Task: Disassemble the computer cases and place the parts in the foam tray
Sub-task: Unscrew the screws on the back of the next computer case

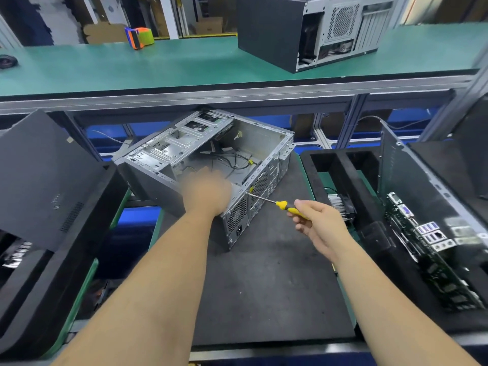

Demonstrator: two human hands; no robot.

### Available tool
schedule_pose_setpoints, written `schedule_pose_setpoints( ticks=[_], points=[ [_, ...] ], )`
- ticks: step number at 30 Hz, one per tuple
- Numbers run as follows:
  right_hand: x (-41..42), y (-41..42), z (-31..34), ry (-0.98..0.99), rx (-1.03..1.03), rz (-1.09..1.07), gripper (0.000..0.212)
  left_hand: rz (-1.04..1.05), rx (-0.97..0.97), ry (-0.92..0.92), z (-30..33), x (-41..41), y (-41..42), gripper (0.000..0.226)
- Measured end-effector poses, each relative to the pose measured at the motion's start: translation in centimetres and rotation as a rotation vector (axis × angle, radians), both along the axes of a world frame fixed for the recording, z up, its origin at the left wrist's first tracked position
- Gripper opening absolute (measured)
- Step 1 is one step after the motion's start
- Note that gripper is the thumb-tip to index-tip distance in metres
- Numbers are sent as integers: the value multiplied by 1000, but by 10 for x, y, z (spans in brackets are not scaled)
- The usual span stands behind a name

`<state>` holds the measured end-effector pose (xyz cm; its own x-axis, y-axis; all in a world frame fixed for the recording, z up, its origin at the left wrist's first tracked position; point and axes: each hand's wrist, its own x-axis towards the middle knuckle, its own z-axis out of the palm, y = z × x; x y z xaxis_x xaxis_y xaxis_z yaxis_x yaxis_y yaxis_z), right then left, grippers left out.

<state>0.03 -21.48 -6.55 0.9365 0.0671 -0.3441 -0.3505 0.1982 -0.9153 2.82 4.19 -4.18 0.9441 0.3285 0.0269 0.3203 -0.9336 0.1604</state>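
Note:
An open grey computer case (184,143) lies on its side on the dark mat (264,286), its inside showing loose black cables. My left hand (207,192), blurred, rests over the case's near rear corner; how its fingers lie I cannot tell. My right hand (317,223) grips a yellow-handled screwdriver (285,206), whose tip touches the rear panel of the case. To the right stands a black foam tray (340,170), holding a heatsink with fan (340,204) and a green motherboard (427,247) on edge.
A second closed case (303,30) and an orange-green tape dispenser (140,37) sit on the green upper shelf (158,67). A black side panel (45,178) leans over another foam tray at the left. A grey panel (422,175) stands in the right tray.

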Motion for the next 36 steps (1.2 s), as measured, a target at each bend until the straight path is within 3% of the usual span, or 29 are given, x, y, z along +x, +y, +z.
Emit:
schedule_pose_setpoints(
  ticks=[3, 5, 7, 10, 12, 16, 18, 20, 22, 24, 31, 36],
  points=[
    [-1, 8, 5, 230, -90, -30, 34, 21, -6, 26, 3, 4, -2, 43],
    [0, 10, 7, 348, -69, -57, 36, 45, -11, 41, 4, 5, -7, 43],
    [0, 14, 7, 341, -85, -102, 31, 61, 1, 38, 2, 5, -10, 42],
    [-4, 25, 4, 196, -287, -214, 20, 62, 28, 20, 0, 5, -11, 46],
    [-8, 31, 1, 135, -359, -262, 23, 64, 39, 44, 0, 5, -11, 53],
    [-13, 29, 4, 319, -3, -224, 20, 62, 64, 114, 1, 7, -13, 57],
    [-13, 27, 6, 345, -28, -168, 24, 52, 93, 108, 3, 8, -13, 57],
    [-14, 27, 5, 177, -274, -173, 27, 49, 97, 106, 4, 9, -13, 54],
    [-16, 28, 4, -136, -549, -203, 37, 47, 93, 109, 4, 9, -13, 53],
    [-18, 28, 4, -336, -664, -211, 46, 48, 92, 104, 3, 8, -13, 53],
    [-22, 23, -4, -540, -699, -193, 48, 51, 90, 88, 1, 9, -13, 52],
    [-20, 22, -9, -327, -457, -208, 42, 48, 74, 64, 1, 8, -11, 51]
  ],
)
